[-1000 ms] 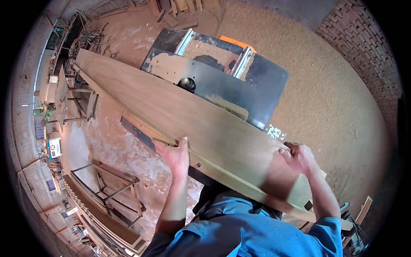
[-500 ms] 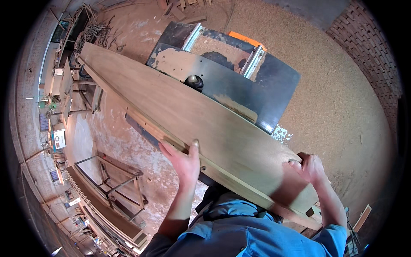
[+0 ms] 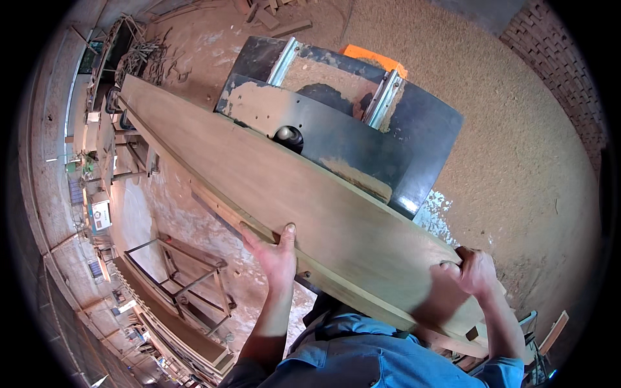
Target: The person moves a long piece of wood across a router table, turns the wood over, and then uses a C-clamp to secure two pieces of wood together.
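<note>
My left hand (image 3: 273,258) grips the near edge of a long, pale wooden board (image 3: 349,239), thumb on its top and fingers along a narrow wooden strip (image 3: 213,204) there. With bent fingers, my right hand (image 3: 472,271) grips the board's far edge near its right end. The board slants from far left to lower right across a dark metal machine table (image 3: 424,139), which carries two silver rails (image 3: 381,97), patches of sawdust and a round spindle (image 3: 288,136) just beyond the board's far edge.
An orange part (image 3: 374,55) sticks out behind the machine. A metal frame (image 3: 200,271) stands at lower left, racks and stock (image 3: 97,142) along the left wall. Scrap wood (image 3: 284,26) lies at the back; sawdust (image 3: 517,155) covers the floor beside stacked bricks (image 3: 550,71).
The machine, board and both hands appear somewhat farther right and lower in the view, my right hand most noticeably. Both hands keep their hold on the board.
</note>
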Available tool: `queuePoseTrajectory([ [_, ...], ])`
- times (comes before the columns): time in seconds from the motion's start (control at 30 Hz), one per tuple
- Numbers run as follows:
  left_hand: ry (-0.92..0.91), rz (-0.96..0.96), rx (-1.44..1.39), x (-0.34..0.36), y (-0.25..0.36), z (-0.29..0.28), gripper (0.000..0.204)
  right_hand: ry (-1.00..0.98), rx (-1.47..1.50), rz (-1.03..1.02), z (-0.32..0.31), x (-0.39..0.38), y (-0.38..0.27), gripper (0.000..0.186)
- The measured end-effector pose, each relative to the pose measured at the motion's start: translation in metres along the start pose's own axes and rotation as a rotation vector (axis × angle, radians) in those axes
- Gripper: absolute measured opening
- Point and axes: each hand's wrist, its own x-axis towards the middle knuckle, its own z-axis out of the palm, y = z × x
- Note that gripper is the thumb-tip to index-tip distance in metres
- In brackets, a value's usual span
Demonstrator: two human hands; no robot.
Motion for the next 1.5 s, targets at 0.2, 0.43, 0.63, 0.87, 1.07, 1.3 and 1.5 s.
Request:
queuePoseTrajectory([
  [0.2, -0.001, -0.016, 0.012, 0.000, 0.008, 0.001, 0.116, -0.066, -0.017, 0.048, -0.004, 0.002, -0.001, 0.077],
  [0.43, 0.004, 0.023, 0.029, 0.002, -0.001, 0.001, 0.119, -0.077, 0.013, 0.041, -0.005, 0.004, 0.003, 0.079],
  [0.63, 0.006, 0.020, 0.037, 0.001, 0.006, 0.003, 0.118, -0.067, 0.005, 0.029, -0.004, 0.005, 0.005, 0.080],
  [0.87, 0.044, 0.038, 0.037, 0.000, 0.005, 0.005, 0.108, -0.105, 0.052, 0.035, -0.007, 0.006, 0.006, 0.085],
  [1.07, -0.031, 0.011, -0.101, -0.001, 0.022, 0.005, 0.106, -0.038, 0.080, -0.002, 0.003, 0.005, 0.013, 0.086],
  [1.3, -0.034, -0.070, -0.294, 0.000, 0.019, 0.010, 0.102, -0.013, 0.061, -0.036, 0.006, 0.005, 0.018, 0.085],
  [1.5, -0.024, -0.044, -0.199, 0.000, 0.014, 0.008, 0.100, 0.005, 0.108, -0.018, 0.004, 0.006, 0.011, 0.089],
])
